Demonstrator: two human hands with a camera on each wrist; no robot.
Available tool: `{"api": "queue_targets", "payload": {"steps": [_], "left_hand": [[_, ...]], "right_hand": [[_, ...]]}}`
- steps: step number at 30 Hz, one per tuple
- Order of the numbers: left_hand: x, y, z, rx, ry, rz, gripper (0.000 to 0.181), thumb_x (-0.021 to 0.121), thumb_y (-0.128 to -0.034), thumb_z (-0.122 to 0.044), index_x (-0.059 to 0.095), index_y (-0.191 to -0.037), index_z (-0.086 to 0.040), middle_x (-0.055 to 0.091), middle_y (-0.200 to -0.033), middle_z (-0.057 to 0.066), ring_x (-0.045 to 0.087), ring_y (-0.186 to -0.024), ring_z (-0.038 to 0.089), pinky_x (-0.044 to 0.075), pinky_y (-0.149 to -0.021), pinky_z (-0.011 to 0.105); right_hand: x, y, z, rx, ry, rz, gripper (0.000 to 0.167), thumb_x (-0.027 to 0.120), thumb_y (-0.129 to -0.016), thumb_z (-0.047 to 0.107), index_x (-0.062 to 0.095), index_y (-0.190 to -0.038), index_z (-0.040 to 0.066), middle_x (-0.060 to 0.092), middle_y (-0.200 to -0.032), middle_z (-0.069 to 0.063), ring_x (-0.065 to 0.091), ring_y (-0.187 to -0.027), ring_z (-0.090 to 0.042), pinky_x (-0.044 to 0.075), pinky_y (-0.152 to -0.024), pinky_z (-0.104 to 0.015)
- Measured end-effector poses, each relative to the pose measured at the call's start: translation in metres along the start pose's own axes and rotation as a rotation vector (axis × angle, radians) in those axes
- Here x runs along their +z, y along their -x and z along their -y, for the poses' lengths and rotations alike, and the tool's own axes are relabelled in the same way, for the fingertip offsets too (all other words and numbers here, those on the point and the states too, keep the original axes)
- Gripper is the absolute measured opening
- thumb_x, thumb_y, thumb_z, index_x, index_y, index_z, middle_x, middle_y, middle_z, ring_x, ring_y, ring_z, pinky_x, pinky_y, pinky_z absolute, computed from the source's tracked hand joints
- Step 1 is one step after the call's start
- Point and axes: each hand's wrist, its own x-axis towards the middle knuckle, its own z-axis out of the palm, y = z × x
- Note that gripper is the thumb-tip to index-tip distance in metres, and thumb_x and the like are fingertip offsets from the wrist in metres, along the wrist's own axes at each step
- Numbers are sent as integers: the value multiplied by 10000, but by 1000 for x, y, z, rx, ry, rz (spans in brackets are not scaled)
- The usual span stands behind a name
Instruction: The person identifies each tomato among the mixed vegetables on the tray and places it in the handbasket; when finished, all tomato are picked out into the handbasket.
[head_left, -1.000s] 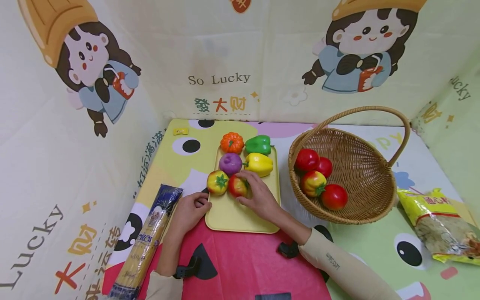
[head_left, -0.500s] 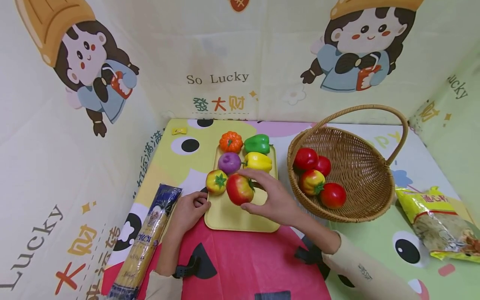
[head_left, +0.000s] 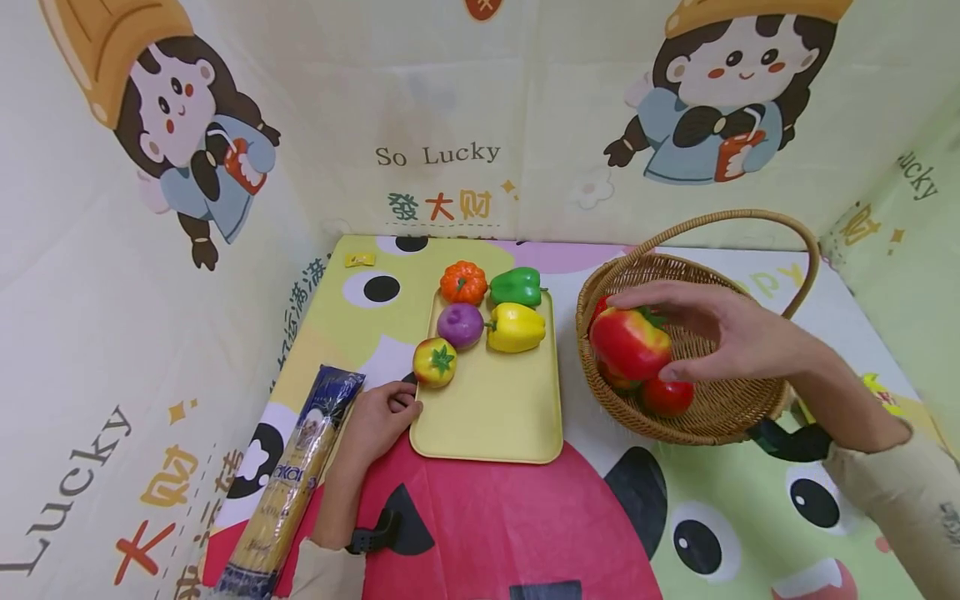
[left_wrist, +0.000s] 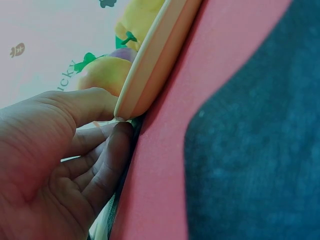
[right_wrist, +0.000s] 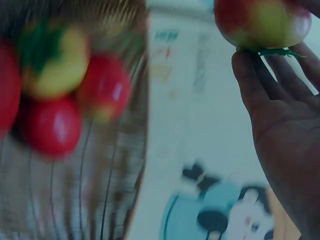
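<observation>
In the head view, my right hand (head_left: pixel 738 329) holds a red-and-yellow tomato (head_left: pixel 630 343) between thumb and fingers, over the left part of a wicker basket (head_left: pixel 720 412). Below it, several tomatoes lie in the basket, one red tomato (head_left: pixel 669 400) showing clearly. My left hand (head_left: pixel 380 423) pinches the left edge of a yellow tray (head_left: pixel 487 421), thumb on the rim (left_wrist: pixel 155 65) in the left wrist view. Toward the tray's far end are a yellow-red tomato (head_left: pixel 434 362), a purple onion (head_left: pixel 461 325), a yellow bell pepper (head_left: pixel 516 328), a green bell pepper (head_left: pixel 516 287) and an orange pumpkin (head_left: pixel 462 282).
A long packet of spaghetti (head_left: pixel 288 467) lies left of the left forearm. The right arm mostly hides a yellow bag (head_left: pixel 881 396) at the right. A small yellow packet (head_left: pixel 360 260) lies far left. The basket's tall handle (head_left: pixel 810 258) arches above it. Printed cloth walls surround the table.
My right hand has lifted the red-and-yellow tomato off the tray and carried it right, over the basket. My left hand stays at the tray's edge.
</observation>
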Motion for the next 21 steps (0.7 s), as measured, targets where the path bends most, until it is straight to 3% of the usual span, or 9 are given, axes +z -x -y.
{"api": "queue_targets", "payload": {"steps": [5, 8, 13, 21], "left_hand": [[-2, -1, -1, 1, -1, -2, 259, 719, -888, -215, 718, -1096, -59, 650, -870, 7, 602, -737, 135, 509, -733, 348], [-2, 0, -1, -6, -1, 1, 258, 720, -888, -216, 719, -1095, -60, 650, -871, 8, 601, -739, 141, 509, -736, 349], [0, 0, 0, -8, -2, 4, 251, 722, -885, -223, 723, -1085, -70, 648, -864, 0, 597, -733, 136, 506, -735, 345], [0, 0, 1, 7, 4, -7, 241, 726, -880, -222, 728, -1073, -77, 647, -855, -5, 595, -725, 134, 503, -727, 348]], "right_hand": [[-46, 13, -36, 104, 111, -44, 817, 764, -728, -123, 434, -1460, 29, 468, -1415, -116, 523, -1195, -211, 522, -853, -272], [-61, 18, -62, 207, 149, -81, 800, 759, -765, -96, 430, -1474, 72, 482, -1407, -82, 534, -1182, -189, 519, -851, -264], [-66, 20, -102, 366, 160, -137, 769, 761, -817, -30, 431, -1486, 159, 455, -1438, -54, 474, -1217, -215, 511, -848, -245], [-64, 11, -128, 433, 165, -151, 735, 764, -816, -24, 444, -1460, 128, 450, -1439, -118, 461, -1200, -291, 499, -835, -220]]}}
